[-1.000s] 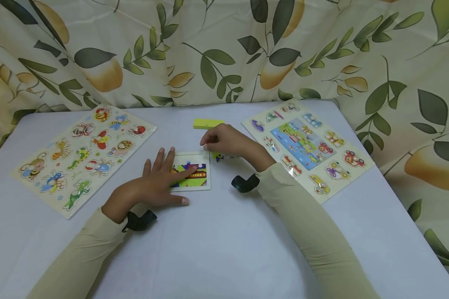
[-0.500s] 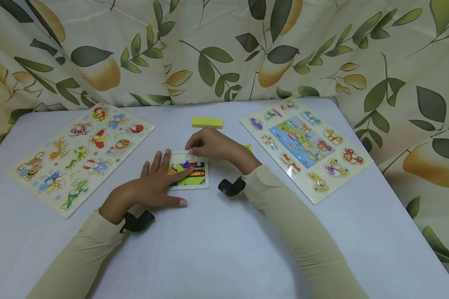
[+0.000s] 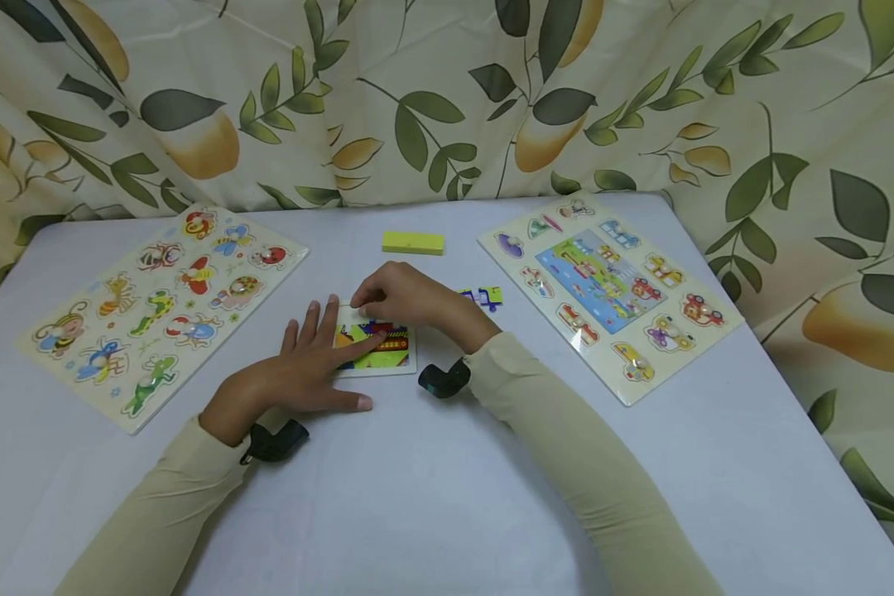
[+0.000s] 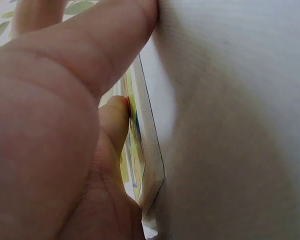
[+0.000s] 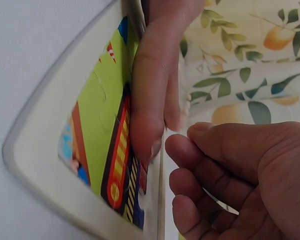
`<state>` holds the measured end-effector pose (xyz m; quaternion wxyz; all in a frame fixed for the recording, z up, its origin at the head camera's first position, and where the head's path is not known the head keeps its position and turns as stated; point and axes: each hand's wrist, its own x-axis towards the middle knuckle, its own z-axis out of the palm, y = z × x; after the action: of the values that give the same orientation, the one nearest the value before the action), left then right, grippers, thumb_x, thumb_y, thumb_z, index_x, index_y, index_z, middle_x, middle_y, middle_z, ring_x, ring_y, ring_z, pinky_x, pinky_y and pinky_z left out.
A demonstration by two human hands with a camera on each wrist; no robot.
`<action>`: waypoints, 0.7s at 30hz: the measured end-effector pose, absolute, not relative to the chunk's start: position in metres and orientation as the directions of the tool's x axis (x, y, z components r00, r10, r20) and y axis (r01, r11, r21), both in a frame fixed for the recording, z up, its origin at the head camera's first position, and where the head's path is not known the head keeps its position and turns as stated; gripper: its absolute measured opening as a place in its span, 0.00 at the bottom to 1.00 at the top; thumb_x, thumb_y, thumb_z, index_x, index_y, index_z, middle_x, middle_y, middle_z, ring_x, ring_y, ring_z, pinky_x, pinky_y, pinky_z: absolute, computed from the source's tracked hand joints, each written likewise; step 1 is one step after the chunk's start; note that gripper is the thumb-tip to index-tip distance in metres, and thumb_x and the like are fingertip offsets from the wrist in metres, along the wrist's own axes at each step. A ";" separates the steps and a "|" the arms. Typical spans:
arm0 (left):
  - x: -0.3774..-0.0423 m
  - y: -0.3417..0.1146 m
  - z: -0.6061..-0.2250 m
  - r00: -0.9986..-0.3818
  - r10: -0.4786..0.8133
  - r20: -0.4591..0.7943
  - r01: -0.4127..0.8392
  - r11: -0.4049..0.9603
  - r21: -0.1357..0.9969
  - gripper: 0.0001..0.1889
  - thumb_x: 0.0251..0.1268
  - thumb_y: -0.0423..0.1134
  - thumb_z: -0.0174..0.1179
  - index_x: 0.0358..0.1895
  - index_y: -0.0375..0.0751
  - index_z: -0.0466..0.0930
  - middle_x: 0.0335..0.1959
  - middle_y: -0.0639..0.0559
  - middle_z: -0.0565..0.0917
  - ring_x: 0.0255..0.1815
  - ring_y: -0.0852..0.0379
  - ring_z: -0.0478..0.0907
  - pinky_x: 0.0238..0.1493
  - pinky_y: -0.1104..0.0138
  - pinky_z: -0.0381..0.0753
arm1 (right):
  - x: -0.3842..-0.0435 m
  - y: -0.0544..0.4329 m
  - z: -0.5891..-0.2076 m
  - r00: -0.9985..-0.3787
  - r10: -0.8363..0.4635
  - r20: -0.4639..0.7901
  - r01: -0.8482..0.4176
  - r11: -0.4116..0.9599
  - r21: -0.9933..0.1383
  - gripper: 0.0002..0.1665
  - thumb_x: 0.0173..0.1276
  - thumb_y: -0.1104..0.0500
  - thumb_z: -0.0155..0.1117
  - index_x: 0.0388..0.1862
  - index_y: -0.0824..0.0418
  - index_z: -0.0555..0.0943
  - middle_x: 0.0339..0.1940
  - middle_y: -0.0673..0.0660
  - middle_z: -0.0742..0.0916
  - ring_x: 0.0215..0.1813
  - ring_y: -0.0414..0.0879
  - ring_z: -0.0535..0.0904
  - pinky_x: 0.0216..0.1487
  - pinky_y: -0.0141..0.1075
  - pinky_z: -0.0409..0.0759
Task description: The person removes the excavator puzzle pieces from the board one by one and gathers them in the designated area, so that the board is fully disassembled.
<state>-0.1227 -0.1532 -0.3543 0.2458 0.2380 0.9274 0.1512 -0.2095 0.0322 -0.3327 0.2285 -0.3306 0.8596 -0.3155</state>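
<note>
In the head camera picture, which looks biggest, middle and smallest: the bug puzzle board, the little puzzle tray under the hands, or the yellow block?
1. Bug puzzle board: biggest.
2. Little puzzle tray: middle, though the hands hide part of it.
3. Yellow block: smallest; it lies farther from the camera, but the gap looks too wide for that to matter.

The small puzzle tray [image 5: 37,150] looks like smooth glossy card, the table [image 3: 447,497] matt, the leaf-print curtain [image 3: 447,91] cloth.

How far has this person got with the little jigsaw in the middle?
Most of the small puzzle tray already shows a joined picture. In hand: the left hand lies flat on it, and the right hand works with curled fingers at its far edge; a piece in them can't be seen. Left: loose pieces lie beside it.
</note>
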 end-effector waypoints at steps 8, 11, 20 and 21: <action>-0.123 -0.154 -0.356 -0.764 0.522 -0.379 0.374 0.837 0.400 0.46 0.57 0.68 0.60 0.77 0.61 0.52 0.74 0.32 0.21 0.71 0.30 0.15 0.62 0.32 0.24 | -0.206 0.023 -0.335 -0.662 -0.727 -0.183 -0.434 0.571 -0.697 0.13 0.72 0.65 0.59 0.51 0.63 0.84 0.43 0.52 0.87 0.44 0.40 0.79 0.49 0.30 0.75; -0.123 -0.155 -0.356 -0.762 0.526 -0.378 0.376 0.835 0.402 0.46 0.57 0.69 0.60 0.77 0.61 0.52 0.74 0.33 0.20 0.71 0.30 0.15 0.62 0.32 0.24 | -0.206 0.021 -0.335 -0.661 -0.725 -0.192 -0.432 0.577 -0.693 0.13 0.72 0.64 0.59 0.51 0.63 0.84 0.42 0.52 0.87 0.44 0.40 0.79 0.49 0.31 0.75; -0.122 -0.154 -0.356 -0.769 0.520 -0.371 0.371 0.837 0.402 0.47 0.56 0.68 0.61 0.77 0.60 0.53 0.74 0.33 0.21 0.71 0.31 0.15 0.62 0.32 0.24 | -0.205 0.016 -0.338 -0.651 -0.731 -0.204 -0.432 0.578 -0.692 0.12 0.72 0.64 0.59 0.50 0.64 0.85 0.39 0.52 0.87 0.41 0.41 0.79 0.46 0.31 0.75; -0.122 -0.154 -0.356 -0.769 0.519 -0.373 0.371 0.838 0.400 0.46 0.56 0.68 0.61 0.77 0.60 0.53 0.74 0.33 0.21 0.71 0.30 0.15 0.63 0.32 0.24 | -0.204 0.016 -0.339 -0.649 -0.733 -0.202 -0.435 0.576 -0.692 0.12 0.72 0.64 0.59 0.50 0.64 0.85 0.39 0.52 0.87 0.41 0.41 0.79 0.46 0.31 0.75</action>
<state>-0.1223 -0.1541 -0.3556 0.2409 0.2398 0.9279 0.1535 -0.2045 0.0160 -0.3386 0.2417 -0.3420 0.8542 -0.3082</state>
